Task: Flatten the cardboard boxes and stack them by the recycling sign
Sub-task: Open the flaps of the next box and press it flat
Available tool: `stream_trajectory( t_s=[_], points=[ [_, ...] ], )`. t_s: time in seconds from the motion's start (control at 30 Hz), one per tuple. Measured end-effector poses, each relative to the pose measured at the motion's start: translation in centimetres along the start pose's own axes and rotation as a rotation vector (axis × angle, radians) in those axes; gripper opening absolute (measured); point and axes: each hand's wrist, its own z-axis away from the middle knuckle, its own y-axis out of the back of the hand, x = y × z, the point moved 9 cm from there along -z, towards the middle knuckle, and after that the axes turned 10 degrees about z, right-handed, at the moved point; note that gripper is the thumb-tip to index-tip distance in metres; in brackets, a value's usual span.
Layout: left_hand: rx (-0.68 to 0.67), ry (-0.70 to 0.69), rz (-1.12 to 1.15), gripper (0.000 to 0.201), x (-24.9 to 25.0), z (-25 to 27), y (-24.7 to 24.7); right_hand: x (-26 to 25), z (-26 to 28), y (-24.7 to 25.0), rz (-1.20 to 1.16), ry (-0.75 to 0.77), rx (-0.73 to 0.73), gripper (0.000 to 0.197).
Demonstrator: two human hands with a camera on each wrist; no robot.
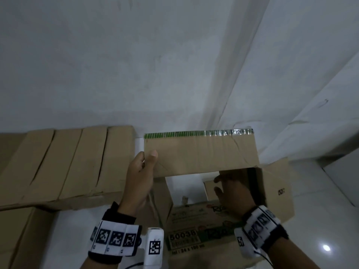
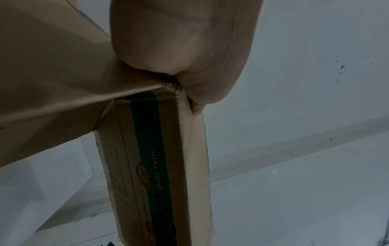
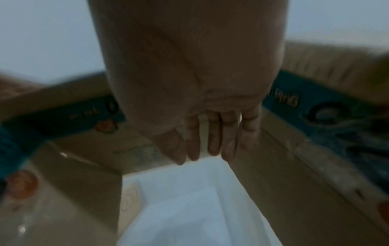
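Your left hand (image 1: 138,177) pinches the left edge of the raised brown flap (image 1: 200,154), green-striped tape along its top, on the printed brown cardboard box (image 1: 194,230): thumb on the near face, fingers behind. Your right hand (image 1: 233,193) sits inside the box's open middle, fingers (image 3: 212,138) straight and close together, holding nothing. White floor shows through the box. Flattened brown cardboard sheets (image 1: 64,164) lean against the white wall (image 1: 136,65), just left.
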Motion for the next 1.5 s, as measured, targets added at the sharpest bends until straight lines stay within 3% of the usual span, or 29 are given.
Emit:
stream_trajectory(
  t_s=[0.07, 0.13, 0.23, 0.3, 0.37, 0.47, 0.63, 0.7, 0.77, 0.87, 1.0, 1.13, 1.17, 1.23, 1.33, 1.43, 1.5],
  points=[
    [0.014, 0.002, 0.007, 0.069, 0.0, 0.2, 0.7, 0.5, 2.2, 4.2, -0.099, -0.020, 0.232, 0.011],
    [0.028, 0.001, 0.021, 0.066, 0.0, 0.6, 1.3, 2.5, 4.1, 7.9, -0.218, -0.100, 0.393, 0.007],
    [0.055, 0.029, 0.063, 0.041, -0.4, 1.0, 2.4, 6.3, 5.5, 11.2, -0.263, -0.234, 0.541, 0.044],
    [0.056, 0.054, 0.094, 0.036, -0.6, 1.4, 2.9, 8.1, 4.2, 10.7, -0.103, -0.215, 0.410, 0.079],
    [0.058, 0.065, 0.117, 0.032, -0.9, 1.7, 3.3, 9.2, 2.5, 8.7, 0.089, -0.113, 0.165, 0.093],
    [0.056, 0.072, 0.115, 0.031, -1.2, 2.2, 3.1, 10.4, 1.4, 7.0, 0.289, -0.048, -0.037, 0.078],
    [0.051, 0.049, 0.107, 0.030, -1.0, 2.8, 2.4, 9.2, 0.3, 12.7, 0.423, 0.030, 0.242, 0.024],
    [0.043, 0.046, 0.080, 0.028, -0.7, 3.1, 2.4, 8.8, 0.0, 14.7, 0.443, 0.017, 0.292, 0.005],
    [0.037, 0.026, 0.032, 0.027, -0.3, 3.8, 2.8, 8.4, -0.3, 15.7, 0.378, 0.022, 0.333, 0.016],
    [0.039, 0.017, -0.112, 0.023, -0.2, 5.7, 3.9, 7.4, -0.4, 16.7, 0.288, -0.005, 0.363, 0.016],
    [0.162, 0.121, -0.258, 0.039, -2.3, 9.5, 7.8, 5.4, -1.1, 12.1, 0.247, 0.164, 0.163, 0.034],
    [0.284, 0.379, -0.142, 0.010, -7.7, 14.0, 11.1, 3.6, 0.0, 3.5, 0.009, 0.307, -0.113, 0.055],
    [0.305, 0.395, -0.154, 0.009, -8.9, 15.1, 11.6, 3.2, 0.6, 1.1, -0.087, 0.338, -0.198, 0.064],
    [0.347, 0.383, -0.174, 0.018, -10.9, 17.3, 12.9, 1.7, 2.6, -2.9, -0.289, 0.407, -0.337, 0.063],
    [0.374, 0.443, -0.113, 0.005, -13.6, 20.1, 14.6, -0.8, 5.6, -7.6, -0.497, 0.438, -0.385, 0.063],
    [0.363, 0.342, -0.110, 0.039, -15.1, 21.5, 16.5, -1.7, 7.4, -11.7, -0.568, 0.420, -0.329, 0.080],
    [0.354, 0.306, -0.139, 0.053, -16.8, 22.0, 18.2, -2.6, 7.5, -13.1, -0.637, 0.440, -0.285, 0.063]
  ],
)
